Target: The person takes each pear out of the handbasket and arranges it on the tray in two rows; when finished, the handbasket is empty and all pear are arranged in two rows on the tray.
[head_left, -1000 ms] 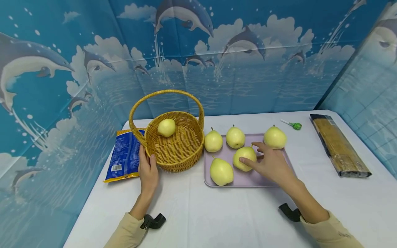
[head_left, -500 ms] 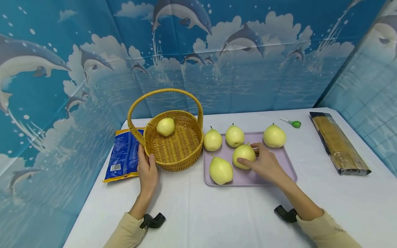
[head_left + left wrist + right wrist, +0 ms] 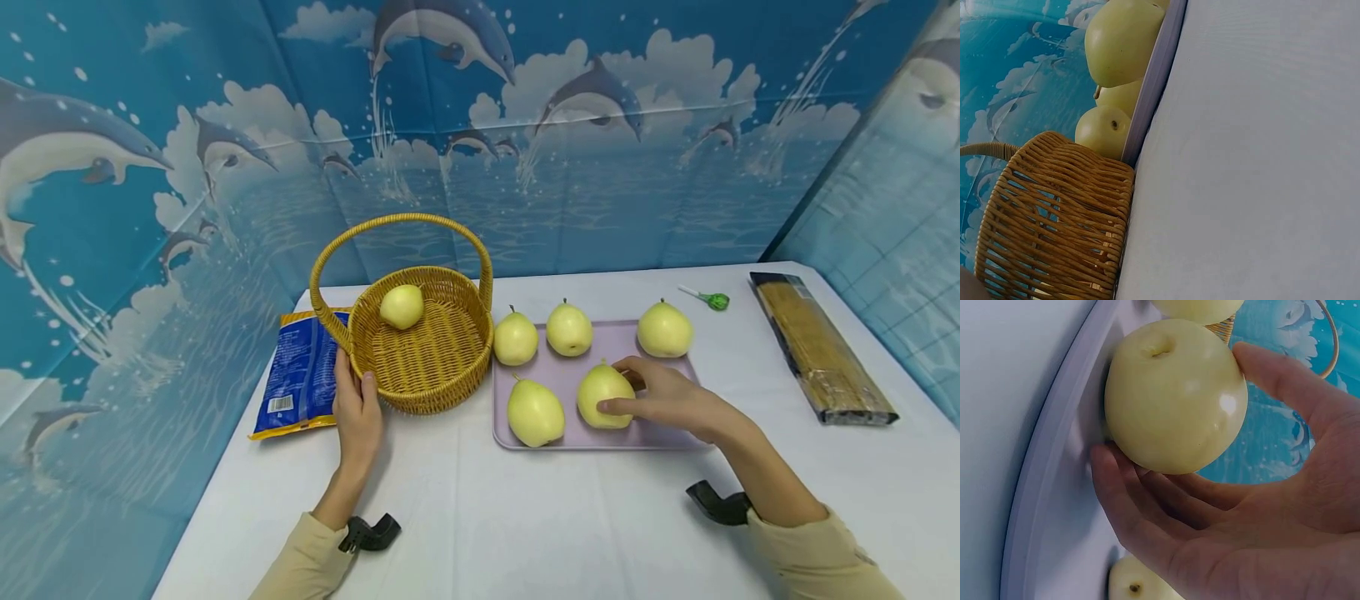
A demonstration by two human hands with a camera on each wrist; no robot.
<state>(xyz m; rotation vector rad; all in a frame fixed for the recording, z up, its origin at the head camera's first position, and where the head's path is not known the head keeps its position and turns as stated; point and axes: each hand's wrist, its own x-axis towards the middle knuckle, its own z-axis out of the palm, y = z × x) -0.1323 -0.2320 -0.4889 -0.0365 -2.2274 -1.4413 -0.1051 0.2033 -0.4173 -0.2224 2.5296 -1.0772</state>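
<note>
A yellow-green pear (image 3: 600, 390) stands stem up at the middle of the lilac tray (image 3: 573, 437). My right hand (image 3: 667, 402) grips it from the right side; in the right wrist view the thumb touches one side and the fingers curl under the other. My left hand (image 3: 358, 425) rests against the left front of the wicker basket (image 3: 431, 403), its fingers straight along the outer wall and the thumb near the rim. Inside the basket lies one pear (image 3: 402, 307). Only the basket's outer wall (image 3: 1054, 219) fills the lower left wrist view, and the left fingers are mostly hidden there.
Several other pears are on the tray, one pear (image 3: 535, 414) at its front left and another (image 3: 665, 329) at its back right. A blue snack bag (image 3: 300, 371) lies left of the basket. Behind and to the right are a green lollipop (image 3: 716, 302) and a long brown package (image 3: 821, 350).
My right hand and the pear it grips have shifted a little right and toward me on the tray, and the pear has turned slightly. The left hand and basket stay in place.
</note>
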